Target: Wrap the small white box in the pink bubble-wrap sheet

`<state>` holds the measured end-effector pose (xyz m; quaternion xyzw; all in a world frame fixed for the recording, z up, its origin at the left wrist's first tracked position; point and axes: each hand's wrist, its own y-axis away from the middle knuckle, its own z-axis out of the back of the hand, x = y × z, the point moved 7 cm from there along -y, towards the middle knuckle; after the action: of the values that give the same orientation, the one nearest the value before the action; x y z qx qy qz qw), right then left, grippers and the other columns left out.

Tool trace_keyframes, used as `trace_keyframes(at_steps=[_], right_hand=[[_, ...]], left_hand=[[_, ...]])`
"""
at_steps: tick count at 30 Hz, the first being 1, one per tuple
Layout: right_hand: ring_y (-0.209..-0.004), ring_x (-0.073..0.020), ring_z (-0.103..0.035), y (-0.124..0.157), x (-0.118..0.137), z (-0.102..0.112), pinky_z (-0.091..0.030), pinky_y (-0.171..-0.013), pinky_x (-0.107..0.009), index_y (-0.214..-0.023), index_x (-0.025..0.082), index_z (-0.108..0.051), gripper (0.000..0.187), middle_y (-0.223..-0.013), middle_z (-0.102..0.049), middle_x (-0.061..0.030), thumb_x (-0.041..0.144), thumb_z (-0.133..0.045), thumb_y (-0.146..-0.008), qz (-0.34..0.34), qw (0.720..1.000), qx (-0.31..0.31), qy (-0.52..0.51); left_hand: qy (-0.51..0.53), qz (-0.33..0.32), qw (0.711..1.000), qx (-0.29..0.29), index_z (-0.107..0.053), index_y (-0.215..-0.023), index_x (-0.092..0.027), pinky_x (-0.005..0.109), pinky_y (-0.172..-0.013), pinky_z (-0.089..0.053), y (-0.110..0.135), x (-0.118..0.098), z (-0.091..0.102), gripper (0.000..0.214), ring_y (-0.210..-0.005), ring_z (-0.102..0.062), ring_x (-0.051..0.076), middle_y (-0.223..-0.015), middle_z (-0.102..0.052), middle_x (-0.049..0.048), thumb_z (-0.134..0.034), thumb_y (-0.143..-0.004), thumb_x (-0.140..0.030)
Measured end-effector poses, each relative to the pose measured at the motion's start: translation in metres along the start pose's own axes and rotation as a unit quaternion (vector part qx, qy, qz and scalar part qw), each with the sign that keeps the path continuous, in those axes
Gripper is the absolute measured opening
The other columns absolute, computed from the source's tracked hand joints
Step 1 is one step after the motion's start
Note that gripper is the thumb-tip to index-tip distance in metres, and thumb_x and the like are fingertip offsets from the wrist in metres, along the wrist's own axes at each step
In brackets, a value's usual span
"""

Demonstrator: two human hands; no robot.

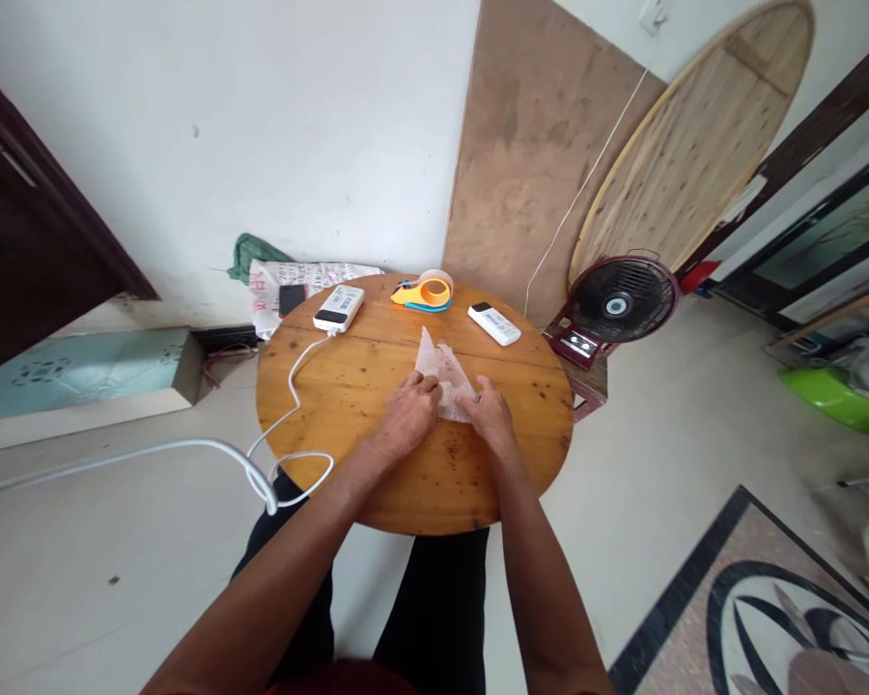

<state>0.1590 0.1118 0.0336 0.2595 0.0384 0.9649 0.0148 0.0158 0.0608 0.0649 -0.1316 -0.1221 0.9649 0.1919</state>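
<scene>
Broadly, a round wooden surface (377, 483) carries everything, and both forearms reach in over its near edge so the hands meet near its middle. Past the fingers, off the far right rim, a small dark fan (618, 304) stands on the floor, well apart from the work. A white cable (290, 405) loops in from the left of the fingers and runs up to a white power bank (339, 308) at the far left edge, likely set back there to leave the middle free. An orange tape dispenser (425, 292) and a white remote (493, 324) also lie beyond the fingers, well apart from them. The clear plastic bag (440, 372) lies flat between and just beyond the two hands, its point aimed away. The left hand (408, 415) presses its near edge with fingers (426, 384) curled together on the film, seemingly to pin it. The right hand (490, 417) holds the near right corner the same way, fingers closed down on the plastic.
</scene>
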Motion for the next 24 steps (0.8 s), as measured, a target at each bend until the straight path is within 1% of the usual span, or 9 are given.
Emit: trace_keyframes(at_steps=[4, 7, 9, 11, 14, 16, 18, 21, 24], right_hand=[[-0.097, -0.0228, -0.063, -0.004, -0.001, -0.001, -0.046, -0.085, -0.031, -0.132, 0.017, -0.051, 0.057, -0.106, -0.069, -0.0094, 0.031, -0.059, -0.077, 0.02, 0.999, -0.029, -0.019], [-0.083, -0.0194, -0.063, -0.007, -0.002, -0.004, -0.048, -0.077, -0.029, -0.124, 0.017, -0.057, 0.051, -0.093, -0.07, -0.0053, 0.032, -0.058, -0.075, 0.035, 0.993, -0.058, -0.093], [-0.072, -0.0173, -0.06, -0.009, -0.001, -0.008, -0.049, -0.068, -0.028, -0.122, 0.016, -0.057, 0.052, -0.083, -0.068, -0.0022, 0.035, -0.057, -0.073, 0.042, 0.982, -0.064, -0.173], [-0.063, -0.0154, -0.057, -0.011, 0.002, -0.013, -0.047, -0.06, -0.026, -0.124, 0.012, -0.054, 0.058, -0.075, -0.065, 0.0001, 0.039, -0.057, -0.072, 0.041, 0.964, -0.055, -0.255], [-0.057, -0.0134, -0.053, -0.013, 0.013, -0.017, -0.045, -0.054, -0.024, -0.126, 0.009, -0.052, 0.064, -0.07, -0.062, 0.0018, 0.041, -0.057, -0.071, 0.038, 0.945, -0.042, -0.322], [-0.054, -0.0125, -0.051, -0.013, 0.021, -0.016, -0.043, -0.053, -0.023, -0.123, 0.01, -0.055, 0.061, -0.066, -0.059, 0.0032, 0.04, -0.057, -0.071, 0.042, 0.947, -0.044, -0.314], [-0.054, -0.0123, -0.05, -0.013, 0.029, -0.015, -0.044, -0.053, -0.023, -0.118, 0.012, -0.059, 0.054, -0.063, -0.058, 0.0041, 0.04, -0.056, -0.072, 0.053, 0.957, -0.051, -0.281], [-0.059, -0.0139, -0.054, -0.012, 0.036, -0.012, -0.047, -0.059, -0.024, -0.11, 0.015, -0.063, 0.044, -0.065, -0.061, 0.0021, 0.04, -0.056, -0.075, 0.075, 0.969, -0.058, -0.229], [-0.068, -0.0166, -0.06, -0.008, 0.037, -0.009, -0.051, -0.065, -0.027, -0.109, 0.015, -0.064, 0.042, -0.075, -0.067, -0.0023, 0.041, -0.053, -0.078, 0.088, 0.973, -0.057, -0.207]], left_hand=[[0.01, -0.001, 1.0, -0.002, -0.065, -0.093, -0.014, 0.039, -0.09, -0.043, 0.0, 0.001, -0.001, 0.025, -0.099, -0.049, 0.024, -0.108, -0.063, 0.0109, -0.04, -0.091, -0.013], [0.01, -0.01, 1.0, -0.004, -0.065, -0.093, -0.015, 0.04, -0.089, -0.042, 0.0, 0.001, -0.001, 0.024, -0.098, -0.05, 0.025, -0.106, -0.063, 0.0111, -0.041, -0.09, -0.013], [0.007, -0.014, 1.0, -0.003, -0.065, -0.093, -0.014, 0.041, -0.089, -0.042, 0.0, 0.001, -0.001, 0.023, -0.097, -0.05, 0.025, -0.104, -0.063, 0.0114, -0.042, -0.088, -0.011], [0.004, -0.014, 1.0, -0.002, -0.065, -0.093, -0.014, 0.041, -0.087, -0.041, -0.001, 0.0, -0.001, 0.023, -0.098, -0.05, 0.026, -0.103, -0.063, 0.0116, -0.043, -0.088, -0.011], [0.006, -0.01, 1.0, -0.003, -0.065, -0.093, -0.016, 0.04, -0.086, -0.041, -0.001, 0.001, 0.0, 0.024, -0.099, -0.05, 0.026, -0.102, -0.063, 0.0112, -0.043, -0.088, -0.011], [0.017, -0.008, 1.0, -0.006, -0.065, -0.096, -0.017, 0.04, -0.087, -0.041, -0.001, 0.001, -0.001, 0.024, -0.1, -0.049, 0.026, -0.103, -0.062, 0.0112, -0.042, -0.089, -0.012], [0.032, 0.002, 0.999, -0.019, -0.065, -0.101, -0.017, 0.04, -0.088, -0.041, 0.0, 0.004, -0.001, 0.026, -0.103, -0.049, 0.026, -0.112, -0.059, 0.0123, -0.041, -0.09, -0.013], [0.051, 0.027, 0.998, -0.039, -0.064, -0.106, -0.017, 0.04, -0.089, -0.043, 0.002, 0.008, -0.002, 0.029, -0.104, -0.048, 0.026, -0.123, -0.053, 0.0133, -0.041, -0.089, -0.013], [0.081, 0.038, 0.995, -0.039, -0.067, -0.103, -0.017, 0.039, -0.089, -0.044, 0.004, 0.011, -0.003, 0.03, -0.101, -0.05, 0.025, -0.115, -0.055, 0.0135, -0.041, -0.088, -0.012]])
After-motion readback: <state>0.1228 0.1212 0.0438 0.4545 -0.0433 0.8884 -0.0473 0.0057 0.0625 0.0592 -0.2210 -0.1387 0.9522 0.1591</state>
